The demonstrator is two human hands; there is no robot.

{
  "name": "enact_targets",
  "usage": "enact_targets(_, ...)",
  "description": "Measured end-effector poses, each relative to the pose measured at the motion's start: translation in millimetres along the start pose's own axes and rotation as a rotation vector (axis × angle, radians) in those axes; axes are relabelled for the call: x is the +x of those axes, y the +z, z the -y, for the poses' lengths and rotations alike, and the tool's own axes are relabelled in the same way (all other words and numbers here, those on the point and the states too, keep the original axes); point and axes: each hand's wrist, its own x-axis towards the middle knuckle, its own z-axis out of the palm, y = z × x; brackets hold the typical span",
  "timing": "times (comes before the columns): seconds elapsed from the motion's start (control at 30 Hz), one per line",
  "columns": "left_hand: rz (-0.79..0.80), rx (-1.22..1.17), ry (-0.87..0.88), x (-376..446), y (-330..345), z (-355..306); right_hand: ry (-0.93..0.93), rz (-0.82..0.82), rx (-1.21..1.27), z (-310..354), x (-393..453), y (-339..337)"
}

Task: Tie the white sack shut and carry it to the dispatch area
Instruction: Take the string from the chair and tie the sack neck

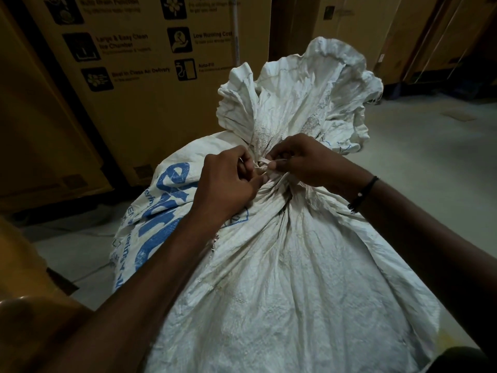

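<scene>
A full white sack [282, 265] stands on the warehouse floor [430, 157] beside cardboard cartons [150, 84], its neck gathered and a pale tie strip [265, 164] being knotted. Both hands, left hand [228, 181] and right hand [304, 160], pinch the strip's ends at the neck; carrying to dispatch appears not yet begun.

Both bare forearms reach forward and converge, so the hands meet almost knuckle to knuckle. The left hand [228, 181] is curled, back upward, fingers tucked under and seemingly pinching something pale. The right hand [301, 160] faces it just beside, thumb and forefinger pinched together. A dark band [363, 193] circles the right wrist.
</scene>
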Motion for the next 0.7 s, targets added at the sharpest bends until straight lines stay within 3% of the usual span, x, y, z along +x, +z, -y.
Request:
enact_targets(0.43, -0.052, -0.007, 0.054, -6.2, 3.7, 2.4, 0.038, 0.055, 0.217, 0.9, -5.4, -8.5)
enact_targets(0.7, 0.025, -0.131, -0.12, -2.7, 3.9, 8.8, 0.067, 0.036, 0.254, 0.9, -3.6, -5.0)
